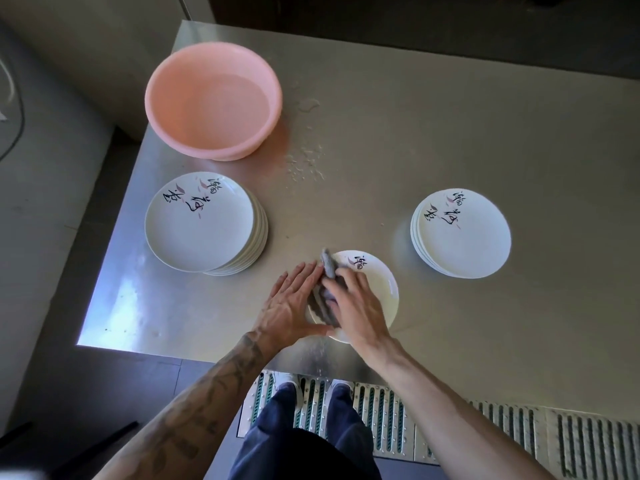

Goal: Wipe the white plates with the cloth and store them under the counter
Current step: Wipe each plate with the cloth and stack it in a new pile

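Evidently the left hand [291, 303] lies flat, fingers straight and together, against the plate [377, 285] to stop it sliding on the counter [450, 133], while the right hand [358, 308] grips the bunched grey cloth [328, 268] and presses it onto the plate's face. The plate sits near the counter's front edge, between the taller left stack [199, 221] and the lower right stack [460, 233]. It is glossy white, with black brushed characters at its far rim.

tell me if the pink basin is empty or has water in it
Holds water, partly filled: the pink basin shows a waterline partway up its inner wall.
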### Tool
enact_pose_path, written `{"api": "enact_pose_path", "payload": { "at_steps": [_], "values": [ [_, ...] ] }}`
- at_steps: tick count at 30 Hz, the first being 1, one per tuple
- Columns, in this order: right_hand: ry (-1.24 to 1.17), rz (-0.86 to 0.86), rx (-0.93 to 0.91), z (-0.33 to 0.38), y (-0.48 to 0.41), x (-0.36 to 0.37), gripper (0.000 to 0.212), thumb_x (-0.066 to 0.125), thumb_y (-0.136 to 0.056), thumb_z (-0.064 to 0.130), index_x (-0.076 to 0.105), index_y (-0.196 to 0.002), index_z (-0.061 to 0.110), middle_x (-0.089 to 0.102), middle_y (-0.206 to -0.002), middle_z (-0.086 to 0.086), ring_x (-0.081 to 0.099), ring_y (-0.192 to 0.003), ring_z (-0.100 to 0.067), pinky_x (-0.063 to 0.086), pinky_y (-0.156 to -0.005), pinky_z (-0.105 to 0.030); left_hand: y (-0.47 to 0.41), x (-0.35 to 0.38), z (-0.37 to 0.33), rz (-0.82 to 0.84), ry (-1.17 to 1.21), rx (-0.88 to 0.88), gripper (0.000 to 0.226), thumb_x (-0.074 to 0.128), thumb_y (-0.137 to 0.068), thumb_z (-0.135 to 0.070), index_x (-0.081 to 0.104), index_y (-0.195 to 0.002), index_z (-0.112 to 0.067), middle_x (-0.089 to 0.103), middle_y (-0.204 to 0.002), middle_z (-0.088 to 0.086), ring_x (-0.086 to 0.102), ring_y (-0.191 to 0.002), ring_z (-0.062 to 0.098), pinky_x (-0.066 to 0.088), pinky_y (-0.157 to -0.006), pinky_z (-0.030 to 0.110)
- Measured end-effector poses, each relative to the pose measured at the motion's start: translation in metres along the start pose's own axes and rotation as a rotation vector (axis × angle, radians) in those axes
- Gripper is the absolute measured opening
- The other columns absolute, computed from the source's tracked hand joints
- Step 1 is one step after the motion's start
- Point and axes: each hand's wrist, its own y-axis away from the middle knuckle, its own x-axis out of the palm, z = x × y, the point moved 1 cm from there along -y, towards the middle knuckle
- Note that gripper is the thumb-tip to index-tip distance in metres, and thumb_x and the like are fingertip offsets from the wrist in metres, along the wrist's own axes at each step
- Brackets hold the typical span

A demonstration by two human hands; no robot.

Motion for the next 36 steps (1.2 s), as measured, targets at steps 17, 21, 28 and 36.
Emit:
{"api": "enact_pose_path", "payload": {
  "at_steps": [17, 21, 28, 36],
  "values": [
    [-0.112, -0.025, 0.058, 0.004, 0.047, 0.007, 0.051, 0.074, -0.090, 0.024, 0.060, -0.138, 0.034, 0.045, -0.144, 0.006, 0.047, -0.128, -0.018, 0.051, -0.101, -0.028, 0.000, -0.002, -0.001, 0.011, -0.010, -0.010, 0.132, 0.065, -0.063, -0.087, 0.002, -0.164, -0.029, 0.000, -0.171, -0.010, -0.005, -0.157, 0.009, 0.003, -0.128, 0.038],
    [-0.063, 0.022, 0.063, 0.005, 0.010, 0.003, 0.070, 0.086, -0.076, 0.029, 0.056, -0.139, 0.032, 0.043, -0.142, 0.004, 0.044, -0.128, -0.020, 0.052, -0.096, -0.033, 0.000, -0.001, -0.001, -0.014, -0.006, -0.003, 0.131, 0.068, -0.064, -0.085, 0.009, -0.164, -0.026, 0.004, -0.171, -0.009, -0.001, -0.157, 0.010, 0.004, -0.128, 0.038],
    [0.017, -0.023, -0.020, -0.001, 0.011, 0.003, 0.040, 0.069, -0.093, 0.030, 0.062, -0.132, 0.029, 0.049, -0.139, 0.000, 0.049, -0.126, -0.021, 0.056, -0.094, -0.036, 0.000, 0.001, 0.001, -0.011, -0.035, 0.001, 0.132, 0.065, -0.064, -0.088, 0.004, -0.164, -0.026, 0.001, -0.171, -0.009, -0.003, -0.157, 0.009, 0.005, -0.128, 0.038],
    [0.182, -0.190, 0.223, -0.050, 0.041, -0.013, 0.048, 0.080, -0.086, 0.025, 0.066, -0.133, 0.023, 0.055, -0.137, -0.002, 0.051, -0.122, -0.021, 0.051, -0.102, -0.032, 0.001, 0.000, -0.001, 0.000, -0.027, -0.013, 0.129, 0.066, -0.067, -0.085, -0.002, -0.163, -0.031, -0.001, -0.171, -0.011, -0.006, -0.157, 0.008, 0.002, -0.128, 0.038]
  ]
}}
